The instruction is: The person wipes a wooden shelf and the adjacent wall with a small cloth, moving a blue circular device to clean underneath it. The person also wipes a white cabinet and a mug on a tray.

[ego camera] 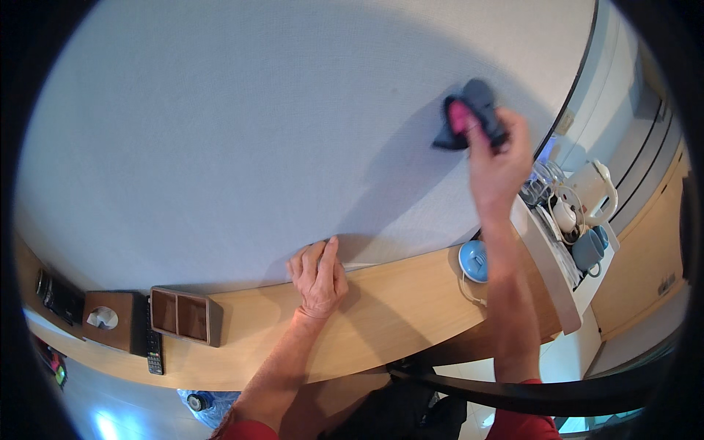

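My right hand [500, 159] is raised in front of the pale textured wall [247, 126], its fingers closed on a dark cloth [480, 104] with a bright pink part. The cloth is slightly blurred, and whether it touches the wall cannot be told. Lower down, my left hand [320, 278] rests with curled fingers where the wall meets the wooden shelf desk [385, 319]. No object shows in it, though the underside of its fingers is hidden.
A blue round device [474, 261] with a cord lies below my right forearm. At right, a tray holds an electric kettle [591, 190] and mugs [588, 250]. At left stand a two-compartment box [184, 316], a remote control [155, 352], a tissue box [110, 322] and a dark jar [58, 297].
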A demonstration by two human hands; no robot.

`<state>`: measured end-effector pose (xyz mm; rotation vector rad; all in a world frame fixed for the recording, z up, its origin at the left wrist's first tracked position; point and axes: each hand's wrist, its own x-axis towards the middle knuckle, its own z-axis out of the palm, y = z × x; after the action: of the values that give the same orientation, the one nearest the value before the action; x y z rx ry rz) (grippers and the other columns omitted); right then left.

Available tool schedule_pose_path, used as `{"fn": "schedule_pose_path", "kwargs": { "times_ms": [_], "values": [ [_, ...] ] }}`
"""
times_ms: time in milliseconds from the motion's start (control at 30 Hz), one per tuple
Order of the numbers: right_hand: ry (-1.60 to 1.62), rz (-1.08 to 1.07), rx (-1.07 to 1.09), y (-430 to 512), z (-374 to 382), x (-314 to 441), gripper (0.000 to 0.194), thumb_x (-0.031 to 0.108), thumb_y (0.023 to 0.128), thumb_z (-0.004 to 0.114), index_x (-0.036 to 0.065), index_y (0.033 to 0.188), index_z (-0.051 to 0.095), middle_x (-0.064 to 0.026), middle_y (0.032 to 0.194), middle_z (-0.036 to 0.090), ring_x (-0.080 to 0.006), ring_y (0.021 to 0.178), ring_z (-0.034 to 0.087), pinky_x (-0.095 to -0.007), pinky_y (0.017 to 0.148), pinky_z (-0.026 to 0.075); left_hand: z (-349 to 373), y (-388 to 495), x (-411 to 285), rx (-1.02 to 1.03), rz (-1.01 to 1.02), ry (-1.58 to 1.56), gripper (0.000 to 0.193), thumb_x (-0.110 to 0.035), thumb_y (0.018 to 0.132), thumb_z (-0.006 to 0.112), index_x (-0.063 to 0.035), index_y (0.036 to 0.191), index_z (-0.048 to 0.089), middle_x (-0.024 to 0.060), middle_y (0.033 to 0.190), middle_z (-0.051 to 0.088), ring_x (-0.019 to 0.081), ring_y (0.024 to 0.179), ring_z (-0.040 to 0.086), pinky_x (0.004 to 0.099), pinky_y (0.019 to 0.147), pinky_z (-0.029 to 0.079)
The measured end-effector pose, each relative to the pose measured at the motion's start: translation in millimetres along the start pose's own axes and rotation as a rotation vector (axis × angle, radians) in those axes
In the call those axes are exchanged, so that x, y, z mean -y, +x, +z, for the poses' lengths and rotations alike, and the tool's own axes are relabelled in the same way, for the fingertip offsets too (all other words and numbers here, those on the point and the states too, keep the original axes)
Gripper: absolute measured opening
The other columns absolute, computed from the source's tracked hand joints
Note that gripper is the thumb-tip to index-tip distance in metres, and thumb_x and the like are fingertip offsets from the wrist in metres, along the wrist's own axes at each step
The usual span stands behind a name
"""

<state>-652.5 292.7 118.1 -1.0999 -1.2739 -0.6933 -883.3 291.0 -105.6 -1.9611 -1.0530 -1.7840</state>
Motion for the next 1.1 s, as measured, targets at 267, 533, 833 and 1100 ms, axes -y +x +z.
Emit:
{"fn": "schedule_pose_path", "kwargs": {
  "times_ms": [267, 533, 833, 1100],
  "values": [
    [0.233, -0.013, 0.501, -130.8, 11.9, 53.4, 0.040, -0.008, 0.063, 0.067, 0.007, 0.100, 0.066, -0.0141, 0.093, 0.062, -0.0349, 0.086, 0.066, -0.0396, 0.072, 0.054, -1.6, 1.3, -0.5, -0.004, -0.006, -0.045, 0.056, 0.004, 0.067, 0.067, -0.0064, 0.121, 0.071, 0.0076, 0.109, 0.066, 0.0279, 0.099, 0.060, 0.0411, 0.086, 0.043],
    [0.437, 0.064, -0.040, -0.3, 24.8, 32.0, 0.036, 0.011, 0.081, 0.081, 0.000, 0.112, 0.063, -0.0153, 0.096, 0.066, -0.0274, 0.086, 0.067, -0.0360, 0.077, 0.054, -0.8, 2.4, -2.5, 0.004, -0.017, -0.029, 0.056, 0.005, 0.068, 0.065, -0.0073, 0.122, 0.071, 0.0069, 0.109, 0.065, 0.0269, 0.099, 0.060, 0.0401, 0.083, 0.042],
    [0.361, -0.166, 0.416, -120.1, 37.5, 74.5, 0.044, -0.012, 0.065, 0.072, 0.009, 0.103, 0.071, -0.0128, 0.095, 0.059, -0.0286, 0.081, 0.065, -0.0343, 0.072, 0.055, -2.3, 2.4, -2.5, 0.011, -0.061, -0.069, 0.064, 0.004, 0.073, 0.068, -0.0009, 0.136, 0.057, 0.0125, 0.111, 0.065, 0.0320, 0.099, 0.060, 0.0427, 0.084, 0.043],
    [0.266, 0.026, 0.227, -105.7, 25.0, 43.1, 0.048, -0.004, 0.063, 0.067, 0.007, 0.110, 0.069, -0.0142, 0.099, 0.062, -0.0329, 0.087, 0.066, -0.0413, 0.071, 0.056, -3.6, 5.1, -1.4, 0.019, -0.020, -0.105, 0.075, 0.010, 0.073, 0.066, 0.0031, 0.145, 0.044, 0.0133, 0.106, 0.065, 0.0314, 0.094, 0.060, 0.0436, 0.086, 0.042]
  ]
}}
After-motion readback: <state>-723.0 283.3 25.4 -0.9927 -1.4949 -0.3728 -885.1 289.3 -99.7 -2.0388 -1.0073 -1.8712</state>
